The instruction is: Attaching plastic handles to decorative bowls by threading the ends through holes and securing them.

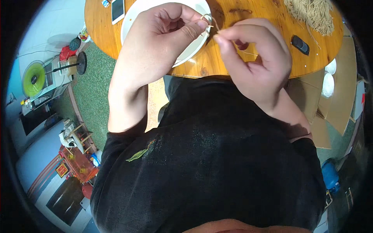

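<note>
My left hand [161,44] is closed in a pinch on a thin tan cord [214,21], which bends in a small loop by the fingertips. Its other part runs to my right hand [262,54], where thumb and forefinger pinch it. Both hands are raised near the front edge of the round wooden table [194,72]. Under and behind my left hand lies a large white dish [134,11], partly covered by it. A small dark red thing [243,46] shows below my right fingers; its kind cannot be made out.
A bundle of tan cords [316,17] lies at the table's far right, near a small black device [300,44]. A white-framed phone [118,11] rests at the far left. Left on the floor side stands a fan [34,79]; cardboard [338,93] lies at right.
</note>
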`<state>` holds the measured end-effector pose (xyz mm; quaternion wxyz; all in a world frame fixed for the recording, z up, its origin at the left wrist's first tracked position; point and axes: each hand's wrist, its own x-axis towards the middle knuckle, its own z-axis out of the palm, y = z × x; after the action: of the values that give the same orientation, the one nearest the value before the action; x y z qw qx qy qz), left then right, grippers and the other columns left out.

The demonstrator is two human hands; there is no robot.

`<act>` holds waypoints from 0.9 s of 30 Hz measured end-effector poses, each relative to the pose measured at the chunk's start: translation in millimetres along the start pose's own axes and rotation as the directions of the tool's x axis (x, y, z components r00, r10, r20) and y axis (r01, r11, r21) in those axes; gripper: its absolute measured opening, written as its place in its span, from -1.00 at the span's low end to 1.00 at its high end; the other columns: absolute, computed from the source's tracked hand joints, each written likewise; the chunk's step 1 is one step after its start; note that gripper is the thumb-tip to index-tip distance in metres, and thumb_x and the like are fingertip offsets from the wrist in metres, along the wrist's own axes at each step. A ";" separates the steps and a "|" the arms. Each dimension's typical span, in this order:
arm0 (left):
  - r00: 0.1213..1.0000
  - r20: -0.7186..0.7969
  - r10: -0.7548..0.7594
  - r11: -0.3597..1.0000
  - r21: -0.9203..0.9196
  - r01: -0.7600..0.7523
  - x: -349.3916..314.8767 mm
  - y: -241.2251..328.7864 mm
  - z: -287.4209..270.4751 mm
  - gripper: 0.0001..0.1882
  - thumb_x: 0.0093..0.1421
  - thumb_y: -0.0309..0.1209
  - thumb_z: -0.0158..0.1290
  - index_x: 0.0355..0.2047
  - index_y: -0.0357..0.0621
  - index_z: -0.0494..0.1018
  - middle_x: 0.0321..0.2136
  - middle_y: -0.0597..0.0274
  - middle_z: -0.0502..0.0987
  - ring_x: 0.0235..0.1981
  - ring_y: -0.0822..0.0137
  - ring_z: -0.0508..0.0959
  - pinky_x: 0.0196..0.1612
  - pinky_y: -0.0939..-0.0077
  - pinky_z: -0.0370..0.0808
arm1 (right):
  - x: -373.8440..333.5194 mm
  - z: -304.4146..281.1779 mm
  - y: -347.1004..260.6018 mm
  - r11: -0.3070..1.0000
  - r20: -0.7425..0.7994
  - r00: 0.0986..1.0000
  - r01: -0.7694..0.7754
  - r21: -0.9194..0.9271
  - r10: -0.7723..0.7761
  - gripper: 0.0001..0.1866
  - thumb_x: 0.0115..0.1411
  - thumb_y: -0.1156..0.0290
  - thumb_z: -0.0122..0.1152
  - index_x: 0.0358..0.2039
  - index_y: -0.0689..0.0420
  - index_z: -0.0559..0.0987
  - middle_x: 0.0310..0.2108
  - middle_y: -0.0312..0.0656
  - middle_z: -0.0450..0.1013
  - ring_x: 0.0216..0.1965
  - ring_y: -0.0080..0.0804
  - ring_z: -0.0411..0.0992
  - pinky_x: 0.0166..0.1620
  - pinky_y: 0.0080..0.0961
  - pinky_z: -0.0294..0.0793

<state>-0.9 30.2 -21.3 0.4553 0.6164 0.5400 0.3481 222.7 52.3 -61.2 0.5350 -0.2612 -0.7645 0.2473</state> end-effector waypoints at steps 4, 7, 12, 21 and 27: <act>1.000 0.004 -0.011 1.000 -0.012 0.011 1.3 -3.0 -2.2 -0.81 0.43 -0.43 0.19 -0.06 -0.30 0.63 -0.27 0.30 0.69 -0.25 0.52 0.60 -0.11 0.59 0.52 | 0.9 9.2 2.2 0.997 -0.023 0.999 0.040 -0.061 -0.041 -0.84 0.13 0.61 0.53 -0.26 0.21 0.73 -0.33 -0.21 0.60 -0.39 -0.47 0.53 -0.34 -0.59 0.48; 0.999 -0.007 -0.047 0.998 -0.037 0.046 0.7 -1.4 -3.3 -0.80 0.42 -0.44 0.19 -0.06 -0.32 0.64 -0.28 0.27 0.69 -0.26 0.51 0.60 -0.12 0.58 0.53 | 4.2 13.5 4.5 0.988 -0.028 0.996 0.085 -0.126 -0.089 -0.82 0.10 0.57 0.57 -0.26 0.19 0.76 -0.37 -0.22 0.60 -0.39 -0.41 0.56 -0.35 -0.58 0.50; 0.995 -0.021 -0.102 0.991 -0.093 0.099 -0.6 3.2 -4.9 -0.80 0.40 -0.46 0.21 -0.09 -0.37 0.65 -0.29 0.23 0.70 -0.28 0.49 0.60 -0.13 0.60 0.51 | 4.5 17.9 4.9 0.978 -0.052 0.995 0.077 -0.192 -0.089 -0.82 0.09 0.54 0.59 -0.27 0.19 0.77 -0.39 -0.20 0.63 -0.37 -0.35 0.60 -0.32 -0.55 0.54; 0.941 -0.178 -0.288 0.952 -0.157 0.262 -0.9 34.1 16.0 -0.92 0.38 -0.56 0.22 -0.20 -0.36 0.62 -0.38 0.26 0.69 -0.36 0.52 0.62 -0.22 0.64 0.55 | 5.2 24.8 2.6 0.972 -0.057 0.998 0.020 -0.235 -0.034 -0.87 0.17 0.54 0.52 -0.26 0.20 0.76 -0.40 -0.25 0.61 -0.36 -0.41 0.57 -0.26 -0.56 0.53; 0.947 -0.174 -0.268 0.958 -0.154 0.243 -4.7 38.4 17.2 -0.88 0.41 -0.55 0.19 -0.15 -0.40 0.63 -0.36 0.26 0.69 -0.33 0.53 0.63 -0.21 0.64 0.55 | 34.4 55.3 3.0 0.673 -0.299 0.954 0.208 0.710 0.021 -0.87 0.18 0.72 0.36 -0.33 0.25 0.58 -0.42 -0.31 0.47 -0.41 -0.59 0.47 -0.32 -0.63 0.45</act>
<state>27.5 22.4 9.1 0.4815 0.4732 0.6331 0.3788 160.7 71.9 -56.3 0.7099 -0.0171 -0.5283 0.4653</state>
